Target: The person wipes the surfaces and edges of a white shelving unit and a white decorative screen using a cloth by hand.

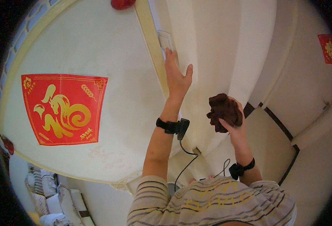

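Note:
My left hand (179,76) is stretched forward with its thumb held apart from the fingers. Its fingertips reach the lower edge of a white wall switch plate (165,40); whether they press it I cannot tell. Nothing is held in that hand. Bunched in my right hand (235,125) is a dark brown cloth (224,113), with the thumb lying across its near side. The cloth is clear of the wall, its folds hiding most of my fingers.
A cream-framed door panel (126,70) at left bears a red paper decoration (65,110) with a gold horse. Another red decoration (329,49) hangs far right. Dark strips (279,123) edge the floor. Black cables (192,158) trail from bands on both wrists. Cushions (52,202) lie lower left.

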